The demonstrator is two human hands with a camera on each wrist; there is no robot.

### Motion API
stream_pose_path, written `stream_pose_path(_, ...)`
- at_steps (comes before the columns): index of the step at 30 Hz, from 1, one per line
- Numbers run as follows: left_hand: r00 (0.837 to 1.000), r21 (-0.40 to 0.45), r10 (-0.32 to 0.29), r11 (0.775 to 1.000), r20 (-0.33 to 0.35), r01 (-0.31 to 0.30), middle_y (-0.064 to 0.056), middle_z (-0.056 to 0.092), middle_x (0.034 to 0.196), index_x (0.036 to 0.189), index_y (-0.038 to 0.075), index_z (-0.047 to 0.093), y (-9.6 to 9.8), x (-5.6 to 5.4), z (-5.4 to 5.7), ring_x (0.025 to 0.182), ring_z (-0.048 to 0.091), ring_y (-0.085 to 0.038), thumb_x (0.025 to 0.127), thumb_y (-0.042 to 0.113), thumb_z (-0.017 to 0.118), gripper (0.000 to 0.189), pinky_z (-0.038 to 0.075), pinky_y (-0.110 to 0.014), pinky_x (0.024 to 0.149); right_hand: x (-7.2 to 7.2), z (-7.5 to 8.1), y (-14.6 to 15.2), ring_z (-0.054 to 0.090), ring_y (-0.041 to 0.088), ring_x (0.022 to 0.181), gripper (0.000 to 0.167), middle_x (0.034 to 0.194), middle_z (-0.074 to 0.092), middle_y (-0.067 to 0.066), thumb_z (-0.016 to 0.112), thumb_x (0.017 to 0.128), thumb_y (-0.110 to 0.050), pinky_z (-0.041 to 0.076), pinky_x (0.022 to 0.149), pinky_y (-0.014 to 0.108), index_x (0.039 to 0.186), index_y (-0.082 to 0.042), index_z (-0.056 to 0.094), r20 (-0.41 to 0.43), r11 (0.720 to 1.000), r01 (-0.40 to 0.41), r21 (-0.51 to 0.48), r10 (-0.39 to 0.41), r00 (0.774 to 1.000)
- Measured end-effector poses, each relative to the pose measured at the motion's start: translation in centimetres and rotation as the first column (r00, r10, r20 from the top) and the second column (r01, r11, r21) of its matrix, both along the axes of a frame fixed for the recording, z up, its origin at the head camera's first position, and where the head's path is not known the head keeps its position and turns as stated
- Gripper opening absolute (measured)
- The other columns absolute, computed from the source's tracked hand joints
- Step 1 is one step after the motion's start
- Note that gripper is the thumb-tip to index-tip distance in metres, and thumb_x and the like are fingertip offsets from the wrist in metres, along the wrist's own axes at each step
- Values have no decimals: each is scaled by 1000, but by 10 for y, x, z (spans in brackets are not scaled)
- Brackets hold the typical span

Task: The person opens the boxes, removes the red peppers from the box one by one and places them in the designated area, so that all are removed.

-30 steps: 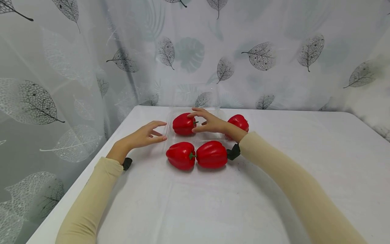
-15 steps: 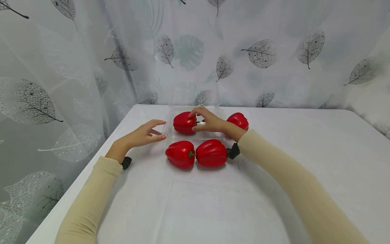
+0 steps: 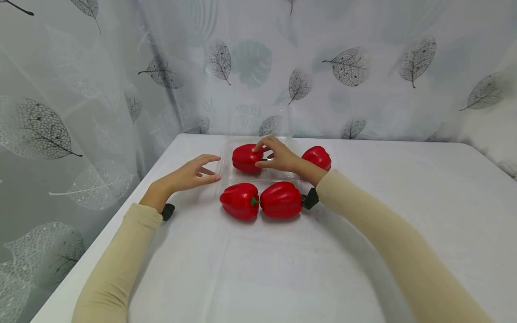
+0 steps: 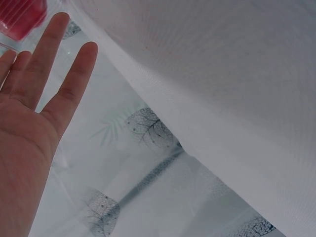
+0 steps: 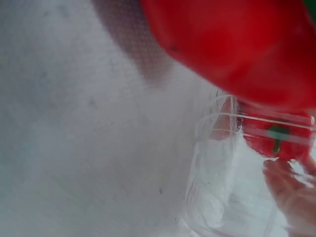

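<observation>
A red bell pepper [image 3: 243,158] lies on its side in a clear plastic box [image 3: 270,181], its green stem pointing right. My right hand [image 3: 280,155] holds the pepper's stem end, index finger on top and thumb below. In the right wrist view this pepper [image 5: 256,136] shows through the box wall [image 5: 205,192]. My left hand [image 3: 187,176] hovers left of the box, holding nothing, its thumb and fingers spread apart; the left wrist view shows the fingers extended and the palm [image 4: 22,143] bare.
Two bell peppers [image 3: 239,201] [image 3: 281,200] lie end to end before the box. Another pepper [image 3: 317,157] sits at its right, partly behind my right wrist. The box's clear lid [image 3: 260,119] stands raised against a leaf-print curtain [image 3: 375,103]. A white cloth covers the table [image 3: 258,269].
The pepper in the box has shifted slightly right together with my right hand. My left hand stays in place. The whole view has tipped a little downward.
</observation>
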State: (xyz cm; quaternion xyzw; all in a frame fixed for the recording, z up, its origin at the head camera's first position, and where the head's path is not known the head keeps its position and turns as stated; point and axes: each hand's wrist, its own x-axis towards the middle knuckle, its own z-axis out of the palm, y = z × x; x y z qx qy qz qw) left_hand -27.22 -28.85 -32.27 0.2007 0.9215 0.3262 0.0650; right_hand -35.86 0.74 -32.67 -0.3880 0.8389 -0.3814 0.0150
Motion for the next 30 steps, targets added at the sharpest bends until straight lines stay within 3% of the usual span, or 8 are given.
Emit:
stream_pose_path(18,1000,-5,7,1000,-3,-7,-13,30,154,150,10,34,2,0,2,123,56,-33,92,35,67,70,41,-57,104,5,2,5,56,32,112,43,128,49,16,76,84,-10,57,85,38,125,-5,62,-33,1000,1,-29,-2,999)
stream_pose_path(30,1000,-4,0,1000,-9,0,-14,30,154,150,10,34,0,2,-2,123,56,-34,93,35,66,70,41,-58,104,6,0,5,58,29,106,43,120,53,14,79,81,-12,58,82,36,121,-5,65,-39,999,21,-38,-23,999)
